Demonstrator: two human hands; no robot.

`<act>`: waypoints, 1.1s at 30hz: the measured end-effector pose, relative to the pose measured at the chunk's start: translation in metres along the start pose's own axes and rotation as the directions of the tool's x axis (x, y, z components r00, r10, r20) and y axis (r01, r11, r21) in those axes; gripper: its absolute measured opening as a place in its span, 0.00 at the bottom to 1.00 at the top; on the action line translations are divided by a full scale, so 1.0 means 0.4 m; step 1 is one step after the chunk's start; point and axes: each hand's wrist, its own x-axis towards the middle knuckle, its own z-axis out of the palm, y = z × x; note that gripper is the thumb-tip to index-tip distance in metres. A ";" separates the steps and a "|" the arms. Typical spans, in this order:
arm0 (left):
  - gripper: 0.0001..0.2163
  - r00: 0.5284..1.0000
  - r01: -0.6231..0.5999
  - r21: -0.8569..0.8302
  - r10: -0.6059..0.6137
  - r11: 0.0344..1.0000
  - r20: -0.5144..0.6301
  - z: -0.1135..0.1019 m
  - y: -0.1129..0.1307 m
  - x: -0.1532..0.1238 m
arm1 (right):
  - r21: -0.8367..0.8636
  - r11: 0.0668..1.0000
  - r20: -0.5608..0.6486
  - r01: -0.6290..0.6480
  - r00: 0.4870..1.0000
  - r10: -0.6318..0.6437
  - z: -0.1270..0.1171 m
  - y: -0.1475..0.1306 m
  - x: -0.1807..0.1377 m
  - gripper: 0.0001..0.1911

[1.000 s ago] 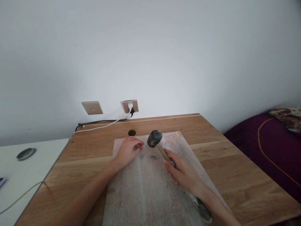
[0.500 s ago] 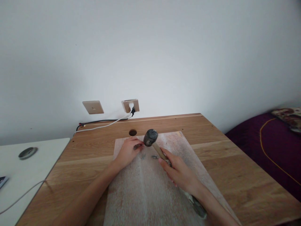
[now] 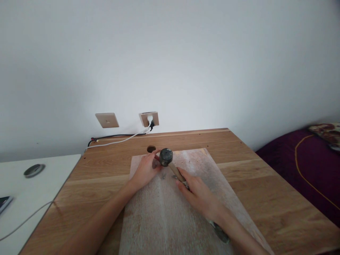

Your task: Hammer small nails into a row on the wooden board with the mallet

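My right hand (image 3: 198, 194) is wrapped round the pale wooden handle of a mallet (image 3: 166, 157) with a dark, blunt head. The handle slants down to the right, and its dark lower end shows beyond my wrist. My left hand (image 3: 146, 169) rests at the upper left of a whitish wooden board (image 3: 162, 216), its fingertips drawn together. The mallet head overlaps those fingertips in view, hiding what they pinch, if anything. Several small metal nails (image 3: 164, 176) lie on the board between my hands, some partly behind the mallet handle.
Under the board is a wooden table (image 3: 233, 173) with a round cable hole (image 3: 151, 149). A wall socket (image 3: 149, 119) holds plugs, with cables (image 3: 117, 142) along the table's back. To the left stands a white table (image 3: 53, 173); purple fabric (image 3: 287, 156) lies at right.
The mallet head has shifted left and slightly down, nearer my left fingertips. My right hand has moved a little left with it. The left hand stays at nearly the same spot.
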 end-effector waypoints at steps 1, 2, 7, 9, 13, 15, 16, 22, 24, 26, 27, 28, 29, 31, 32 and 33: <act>0.27 1.000 -0.005 0.009 0.005 1.000 0.000 0.001 0.000 0.002 | -0.007 1.000 0.001 -0.002 1.000 0.002 0.000 -0.002 0.000 0.22; 0.27 1.000 -0.012 0.018 0.012 1.000 0.001 0.002 0.000 0.003 | -0.011 1.000 0.002 -0.002 1.000 0.003 0.000 -0.004 -0.001 0.22; 0.24 0.996 -0.084 0.110 0.087 0.990 -0.015 -0.008 -0.002 -0.011 | -0.021 1.000 0.004 -0.016 1.000 0.016 -0.005 0.002 -0.011 0.22; 0.20 0.990 -0.134 0.155 0.138 0.979 -0.014 -0.028 0.005 -0.034 | -0.001 1.000 -0.032 -0.020 0.999 0.020 -0.011 0.014 -0.020 0.23; 0.13 0.852 -0.522 0.364 0.454 0.771 0.260 -0.071 0.039 -0.083 | 0.037 0.997 -0.070 -0.074 0.995 0.077 -0.033 0.038 -0.040 0.26; 0.11 0.699 -0.713 0.486 0.567 0.506 0.435 -0.076 0.061 -0.095 | 0.051 0.995 -0.066 -0.086 0.994 0.089 -0.044 0.045 -0.048 0.27; 0.09 0.649 -0.753 0.521 0.586 0.403 0.484 -0.073 0.071 -0.097 | 0.056 0.995 -0.068 -0.085 0.994 0.089 -0.048 0.046 -0.052 0.27; 0.05 0.573 -0.801 0.529 0.614 0.280 0.542 -0.051 0.109 -0.088 | 0.015 0.994 -0.066 -0.105 0.992 0.105 -0.062 0.057 -0.074 0.29; 0.04 0.566 -0.806 0.526 0.618 0.273 0.546 -0.057 0.115 -0.087 | -0.005 0.994 -0.084 -0.108 0.991 0.107 -0.065 0.068 -0.082 0.29; 0.03 0.580 -0.801 0.516 0.606 0.304 0.544 -0.067 0.117 -0.086 | -0.015 0.994 -0.102 -0.108 0.989 0.106 -0.069 0.079 -0.089 0.29; 0.03 0.606 -0.787 0.509 0.595 0.350 0.528 -0.071 0.116 -0.083 | -0.014 0.994 -0.113 -0.109 0.988 0.107 -0.070 0.084 -0.092 0.29; 0.04 0.654 -0.754 0.490 0.577 0.437 0.490 -0.074 0.114 -0.079 | -0.011 0.994 -0.121 -0.109 0.987 0.107 -0.072 0.087 -0.094 0.29; 0.05 0.717 -0.697 0.459 0.546 0.550 0.434 -0.074 0.109 -0.072 | -0.006 0.994 -0.128 -0.107 0.986 0.106 -0.073 0.088 -0.096 0.28; 0.06 0.841 -0.537 0.366 0.449 0.761 0.302 -0.065 0.098 -0.052 | 0.004 0.994 -0.154 -0.107 0.982 0.106 -0.075 0.085 -0.099 0.27; 0.05 0.888 -0.455 0.321 0.393 0.831 0.241 -0.056 0.090 -0.040 | 0.012 0.994 -0.159 -0.112 0.981 0.113 -0.076 0.083 -0.099 0.27; 0.05 0.920 -0.387 0.292 0.343 0.875 0.192 -0.045 0.083 -0.026 | 0.020 0.993 -0.155 -0.119 0.980 0.121 -0.077 0.079 -0.098 0.27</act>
